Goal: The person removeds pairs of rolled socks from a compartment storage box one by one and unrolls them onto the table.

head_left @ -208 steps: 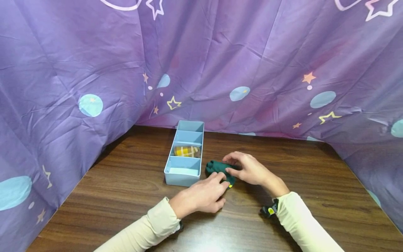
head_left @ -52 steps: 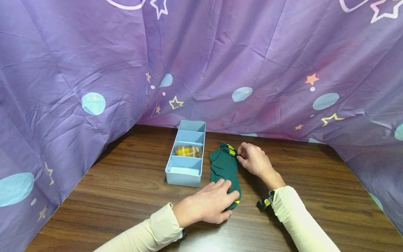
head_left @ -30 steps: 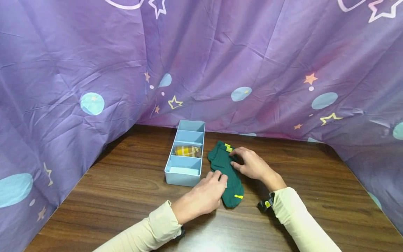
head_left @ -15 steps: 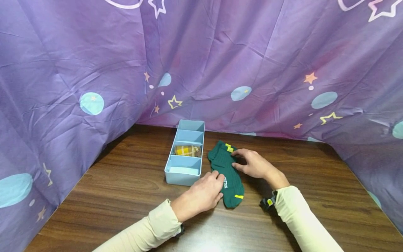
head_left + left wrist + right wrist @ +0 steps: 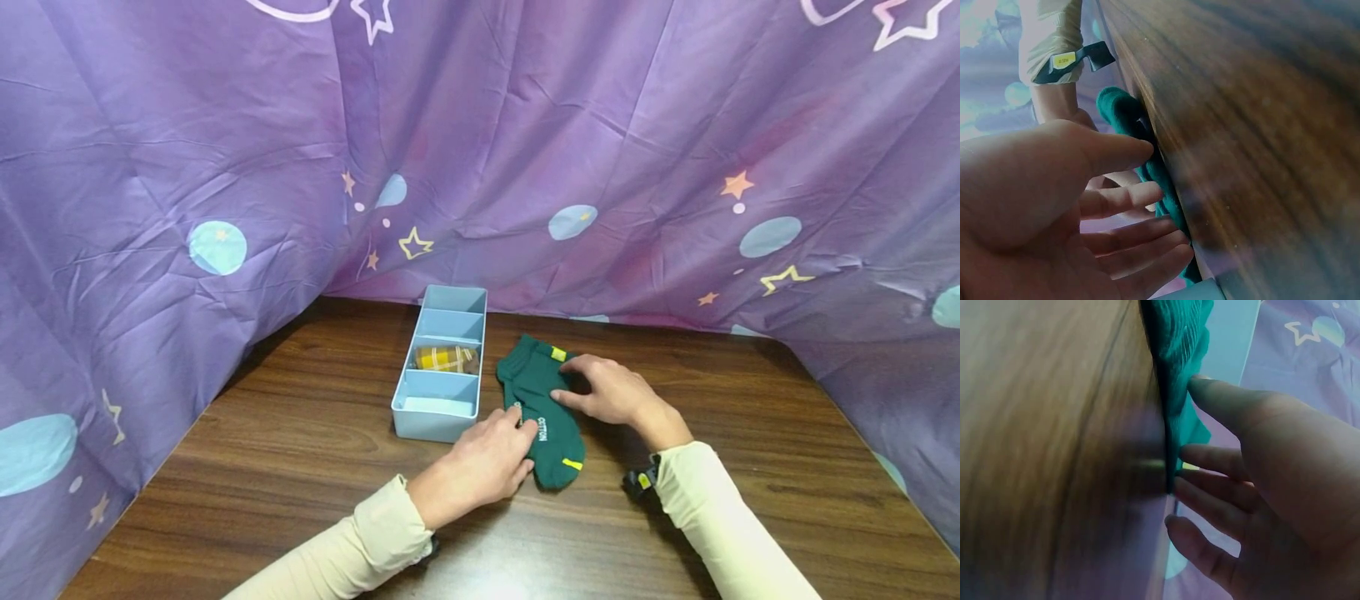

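Observation:
Two dark green socks (image 5: pixel 558 446) lie flat on the table, one overlapping the other, with white lettering and yellow marks at toe and cuff. My left hand (image 5: pixel 480 457) rests at their left edge near the foot part, fingertips touching the fabric. In the left wrist view its thumb and fingers reach loosely to the sock fabric (image 5: pixel 1119 109). Along the right edge near the cuff, my right hand (image 5: pixel 611 392) touches the socks with fingertips and thumb. The right wrist view shows these fingers relaxed against the green fabric (image 5: pixel 1179 356), not curled round it.
A light blue box (image 5: pixel 435 427) divided into compartments stands left of the socks. One compartment holds a yellow and brown plaid bundle (image 5: pixel 446 359). Purple patterned cloth (image 5: pixel 480 167) hangs behind and beside the wooden table (image 5: pixel 300 433).
The green socks went from a folded bundle to lying spread flat. Lately the top sock has shifted slightly right, showing more lettering. My left hand moved from the toe to the left edge.

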`<move>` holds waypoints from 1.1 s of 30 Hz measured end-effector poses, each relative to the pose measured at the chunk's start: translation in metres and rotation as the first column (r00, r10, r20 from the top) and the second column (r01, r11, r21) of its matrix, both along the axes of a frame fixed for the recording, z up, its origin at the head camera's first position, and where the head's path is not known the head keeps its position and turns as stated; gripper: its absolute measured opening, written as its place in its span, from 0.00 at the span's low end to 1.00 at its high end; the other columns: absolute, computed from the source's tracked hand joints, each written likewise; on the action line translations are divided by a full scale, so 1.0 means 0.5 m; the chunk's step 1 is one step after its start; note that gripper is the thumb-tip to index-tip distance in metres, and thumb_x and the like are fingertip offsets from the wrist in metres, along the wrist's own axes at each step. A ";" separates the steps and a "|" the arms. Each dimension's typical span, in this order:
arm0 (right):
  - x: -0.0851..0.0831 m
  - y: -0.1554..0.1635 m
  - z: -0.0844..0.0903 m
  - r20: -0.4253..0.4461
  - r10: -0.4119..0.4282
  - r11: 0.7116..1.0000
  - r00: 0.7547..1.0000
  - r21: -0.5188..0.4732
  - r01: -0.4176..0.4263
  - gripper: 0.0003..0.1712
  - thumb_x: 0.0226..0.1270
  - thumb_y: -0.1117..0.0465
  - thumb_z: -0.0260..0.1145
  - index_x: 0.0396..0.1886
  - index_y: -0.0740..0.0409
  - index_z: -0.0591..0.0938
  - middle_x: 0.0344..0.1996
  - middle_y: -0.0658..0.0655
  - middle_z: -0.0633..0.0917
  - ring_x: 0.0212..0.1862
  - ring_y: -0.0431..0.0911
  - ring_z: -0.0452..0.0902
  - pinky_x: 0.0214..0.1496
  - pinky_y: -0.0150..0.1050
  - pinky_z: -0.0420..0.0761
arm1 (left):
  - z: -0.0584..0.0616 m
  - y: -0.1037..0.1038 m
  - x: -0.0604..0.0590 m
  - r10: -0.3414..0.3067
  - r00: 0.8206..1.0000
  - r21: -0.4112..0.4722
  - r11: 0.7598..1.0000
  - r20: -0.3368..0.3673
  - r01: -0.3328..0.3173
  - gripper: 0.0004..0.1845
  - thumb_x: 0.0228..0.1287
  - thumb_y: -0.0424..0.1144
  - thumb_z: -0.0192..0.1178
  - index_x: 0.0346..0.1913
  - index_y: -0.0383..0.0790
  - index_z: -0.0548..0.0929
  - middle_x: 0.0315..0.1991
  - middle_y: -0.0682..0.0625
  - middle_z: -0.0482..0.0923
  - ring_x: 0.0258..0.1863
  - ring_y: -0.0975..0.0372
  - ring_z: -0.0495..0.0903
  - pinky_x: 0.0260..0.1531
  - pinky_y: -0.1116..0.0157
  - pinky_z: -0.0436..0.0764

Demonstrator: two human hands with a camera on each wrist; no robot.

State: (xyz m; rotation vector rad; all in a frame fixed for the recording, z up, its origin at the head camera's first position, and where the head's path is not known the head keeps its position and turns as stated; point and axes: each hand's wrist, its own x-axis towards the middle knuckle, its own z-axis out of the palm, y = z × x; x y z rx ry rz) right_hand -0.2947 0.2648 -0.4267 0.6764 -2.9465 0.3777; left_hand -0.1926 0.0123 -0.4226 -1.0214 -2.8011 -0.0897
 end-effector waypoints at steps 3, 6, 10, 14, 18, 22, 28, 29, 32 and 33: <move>-0.003 0.011 0.000 0.011 -0.033 0.999 0.999 0.013 0.033 0.34 0.72 0.38 0.73 0.66 0.56 0.85 0.65 0.62 0.86 0.66 0.63 0.84 0.60 0.67 0.83 | 0.000 -0.001 0.001 -0.004 1.000 -0.001 1.000 0.021 0.004 0.19 0.71 0.49 0.71 0.58 0.46 0.83 0.55 0.45 0.83 0.50 0.54 0.85 0.46 0.60 0.88; -0.007 0.025 -0.001 0.026 -0.057 0.998 0.998 0.018 0.057 0.36 0.71 0.37 0.74 0.67 0.56 0.84 0.67 0.63 0.85 0.66 0.64 0.83 0.59 0.69 0.83 | 0.001 -0.003 0.002 -0.015 0.999 -0.005 1.000 0.034 0.015 0.18 0.72 0.49 0.71 0.59 0.49 0.82 0.58 0.43 0.82 0.52 0.53 0.84 0.46 0.59 0.89; -0.011 0.042 0.000 0.044 -0.062 0.998 0.997 0.007 0.062 0.36 0.70 0.38 0.75 0.68 0.57 0.83 0.68 0.64 0.84 0.68 0.65 0.82 0.61 0.69 0.82 | 0.003 -0.003 0.005 -0.015 0.999 -0.013 1.000 0.052 0.015 0.19 0.72 0.49 0.70 0.62 0.53 0.82 0.63 0.41 0.80 0.55 0.51 0.84 0.47 0.58 0.89; -0.014 0.056 0.005 0.053 -0.049 0.999 0.997 -0.010 0.050 0.36 0.70 0.41 0.76 0.67 0.60 0.83 0.67 0.67 0.84 0.68 0.67 0.81 0.65 0.68 0.80 | 0.005 -0.002 0.007 -0.003 0.998 -0.023 1.000 0.056 0.004 0.18 0.73 0.49 0.69 0.62 0.54 0.83 0.64 0.41 0.80 0.56 0.51 0.83 0.47 0.58 0.89; -0.014 0.068 0.009 0.065 -0.051 0.999 0.997 -0.003 0.051 0.36 0.70 0.42 0.76 0.67 0.62 0.83 0.67 0.69 0.83 0.68 0.68 0.80 0.66 0.67 0.80 | 0.010 0.000 0.010 0.012 0.998 -0.041 0.999 0.067 -0.009 0.19 0.72 0.50 0.69 0.61 0.53 0.83 0.65 0.40 0.80 0.57 0.51 0.84 0.46 0.57 0.89; -0.014 0.073 0.013 0.078 -0.064 0.998 0.995 0.007 0.064 0.36 0.70 0.42 0.76 0.67 0.62 0.83 0.68 0.69 0.83 0.68 0.69 0.79 0.66 0.68 0.79 | 0.015 0.002 0.014 0.034 0.996 -0.059 0.998 0.084 -0.029 0.20 0.71 0.51 0.70 0.62 0.53 0.83 0.65 0.39 0.79 0.57 0.51 0.84 0.45 0.57 0.89; -0.015 0.074 0.014 0.071 -0.039 0.999 0.997 -0.010 0.039 0.36 0.71 0.45 0.76 0.66 0.66 0.82 0.66 0.72 0.83 0.69 0.70 0.79 0.68 0.67 0.78 | 0.015 0.004 0.019 0.071 0.992 -0.062 0.996 0.109 -0.065 0.23 0.71 0.53 0.71 0.64 0.50 0.81 0.63 0.39 0.79 0.56 0.51 0.84 0.46 0.58 0.88; -0.015 0.074 0.013 0.072 -0.029 0.999 0.997 -0.015 0.031 0.36 0.72 0.46 0.76 0.67 0.67 0.82 0.66 0.72 0.83 0.69 0.70 0.79 0.69 0.67 0.77 | 0.015 0.004 0.020 0.075 0.991 -0.059 0.996 0.111 -0.069 0.24 0.71 0.53 0.71 0.64 0.50 0.81 0.63 0.39 0.79 0.56 0.51 0.83 0.47 0.58 0.88; -0.015 0.070 0.009 0.085 0.003 0.999 0.996 -0.034 0.000 0.36 0.74 0.49 0.73 0.69 0.72 0.79 0.68 0.75 0.81 0.71 0.72 0.76 0.73 0.67 0.74 | 0.013 0.002 0.020 0.083 0.989 -0.047 0.996 0.119 -0.078 0.24 0.71 0.53 0.71 0.64 0.50 0.80 0.62 0.40 0.79 0.55 0.52 0.83 0.47 0.58 0.88; -0.015 0.067 0.007 0.093 0.009 0.999 0.996 -0.038 -0.006 0.37 0.75 0.50 0.72 0.70 0.73 0.78 0.69 0.76 0.80 0.73 0.72 0.75 0.74 0.67 0.73 | 0.013 0.002 0.021 0.084 0.989 -0.044 0.996 0.122 -0.079 0.24 0.71 0.53 0.71 0.64 0.50 0.79 0.63 0.40 0.79 0.55 0.52 0.83 0.48 0.58 0.88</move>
